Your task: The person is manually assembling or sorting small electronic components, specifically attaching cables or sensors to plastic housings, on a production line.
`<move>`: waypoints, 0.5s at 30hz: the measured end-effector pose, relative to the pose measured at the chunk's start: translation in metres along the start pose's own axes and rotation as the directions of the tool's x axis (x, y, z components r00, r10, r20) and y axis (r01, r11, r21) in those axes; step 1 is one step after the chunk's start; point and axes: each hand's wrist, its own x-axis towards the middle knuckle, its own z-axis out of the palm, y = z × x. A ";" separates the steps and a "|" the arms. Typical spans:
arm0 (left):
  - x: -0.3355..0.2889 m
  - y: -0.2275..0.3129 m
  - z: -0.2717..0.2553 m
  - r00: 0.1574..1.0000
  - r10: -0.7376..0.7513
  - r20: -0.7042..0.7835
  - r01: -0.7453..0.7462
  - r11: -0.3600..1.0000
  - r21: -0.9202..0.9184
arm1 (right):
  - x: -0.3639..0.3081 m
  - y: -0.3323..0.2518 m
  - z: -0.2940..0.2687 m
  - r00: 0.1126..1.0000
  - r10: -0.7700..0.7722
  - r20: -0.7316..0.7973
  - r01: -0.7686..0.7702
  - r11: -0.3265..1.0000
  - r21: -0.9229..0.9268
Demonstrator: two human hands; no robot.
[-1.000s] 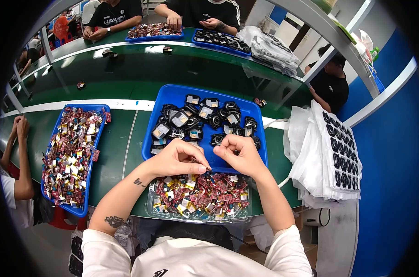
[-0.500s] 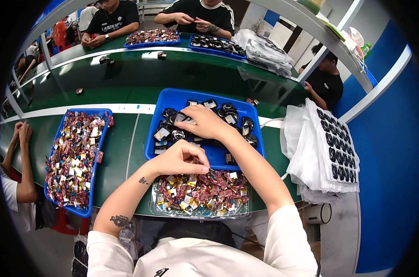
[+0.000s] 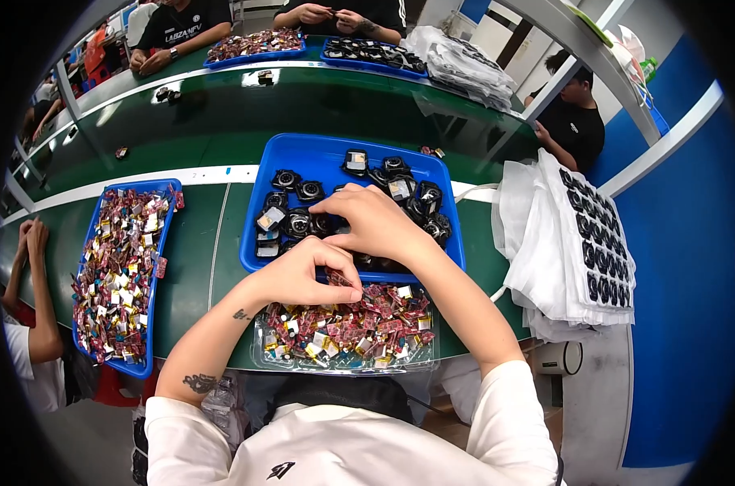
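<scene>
Nearest you, a shallow clear plastic tray [image 3: 258, 347] sits at the bench edge, heaped with small red circuit boards [image 3: 351, 328] mixed with white and yellow pieces. Your left hand [image 3: 307, 274] hangs over its back edge, thumb and forefinger drawn narrow; can't tell whether they pinch a board. Just beyond, your right hand [image 3: 375, 220] reaches into a wide blue plastic tray [image 3: 303, 152], among black round-faced housings [image 3: 298, 222], some showing pale flat panels. Right thumb and forefinger stand parted, dark parts in the gap; contact can't be told. For clean handling, take one housing by its rim, fingertips off the round face, and lift it straight so neighbours don't catch. Best let your left wrist sit lower and aside, since your forearms crowd each other at the near rim. Left of you, a long blue plastic tray [image 3: 152, 340] bears more boards; to your right, stacked white sheets [image 3: 529, 235] carry rows of black parts. Farther, across the green bench [image 3: 197, 134], co-workers sit behind similar trays.
</scene>
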 end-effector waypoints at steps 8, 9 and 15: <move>0.001 0.001 0.007 0.979 0.081 -0.189 -0.088 0.996 -0.026 | 0.001 0.013 0.010 0.983 0.114 -0.145 -0.102 0.991 0.087; -0.001 -0.003 0.007 0.959 0.133 -0.250 -0.135 0.991 0.009 | 0.005 0.012 0.010 0.976 0.183 -0.118 -0.151 0.959 0.239; -0.003 0.000 0.003 0.602 -0.021 -0.798 -0.104 0.989 -0.104 | 0.001 -0.007 -0.011 0.896 0.439 -0.066 -0.160 0.457 0.875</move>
